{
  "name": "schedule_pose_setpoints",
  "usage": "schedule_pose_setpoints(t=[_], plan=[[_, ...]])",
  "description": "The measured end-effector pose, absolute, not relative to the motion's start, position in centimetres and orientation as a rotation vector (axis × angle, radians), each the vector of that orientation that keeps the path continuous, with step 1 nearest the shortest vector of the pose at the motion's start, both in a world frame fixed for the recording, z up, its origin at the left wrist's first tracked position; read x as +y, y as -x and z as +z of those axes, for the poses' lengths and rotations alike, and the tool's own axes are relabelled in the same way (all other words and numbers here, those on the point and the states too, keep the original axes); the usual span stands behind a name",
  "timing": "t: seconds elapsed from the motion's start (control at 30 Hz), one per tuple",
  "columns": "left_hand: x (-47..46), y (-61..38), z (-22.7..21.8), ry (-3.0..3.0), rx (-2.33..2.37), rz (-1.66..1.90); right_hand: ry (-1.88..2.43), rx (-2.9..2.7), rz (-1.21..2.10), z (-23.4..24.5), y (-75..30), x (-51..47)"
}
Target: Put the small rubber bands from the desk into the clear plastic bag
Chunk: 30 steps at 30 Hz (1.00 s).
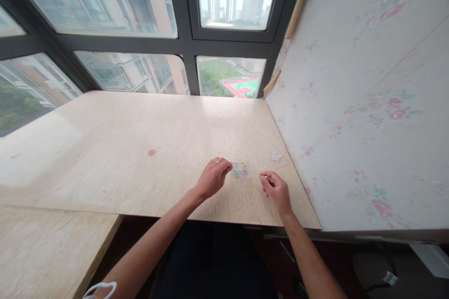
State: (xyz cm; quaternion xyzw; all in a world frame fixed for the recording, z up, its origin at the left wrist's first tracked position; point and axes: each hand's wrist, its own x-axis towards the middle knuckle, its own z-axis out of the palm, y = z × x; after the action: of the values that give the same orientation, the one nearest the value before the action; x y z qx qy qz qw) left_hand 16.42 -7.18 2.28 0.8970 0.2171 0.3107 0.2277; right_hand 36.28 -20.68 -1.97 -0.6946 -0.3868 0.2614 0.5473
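Note:
A small clear plastic box lies on the pale tabletop, divided into compartments with tiny green, yellow, blue and pinkish pieces in them. At its left edge is my left hand, fingers drawn together and pointing down, a ring on one finger; what the fingertips hold, if anything, is hidden. To the right of the box, apart from it, my right hand is closed in a pinch, thumb against fingers. Anything in that pinch is too small to name. Just beyond the right hand rests a whitish, translucent small item.
A small reddish round piece lies on the tabletop to the left. Dark-framed windows stand behind the table. A flowered wall borders its right side. A lower ledge adjoins at the front left.

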Motion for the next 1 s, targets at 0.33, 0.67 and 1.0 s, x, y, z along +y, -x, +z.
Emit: schedule_pose_setpoints(t=[0.33, 0.67, 1.0], plan=[[-8.7, -8.1, 2.0, -2.546, 0.689, 0.624, 1.65, -0.843, 0.552, -1.1, -35.8, -21.1], [-7.7, -1.1, 0.4, -2.403, 0.73, 0.785, 1.591, -0.746, 0.273, -0.3, -32.0, -20.8], [-6.9, 1.9, -1.7, -1.893, 0.906, 0.847, 1.331, -1.272, 0.512, 3.3, -19.9, -9.7]])
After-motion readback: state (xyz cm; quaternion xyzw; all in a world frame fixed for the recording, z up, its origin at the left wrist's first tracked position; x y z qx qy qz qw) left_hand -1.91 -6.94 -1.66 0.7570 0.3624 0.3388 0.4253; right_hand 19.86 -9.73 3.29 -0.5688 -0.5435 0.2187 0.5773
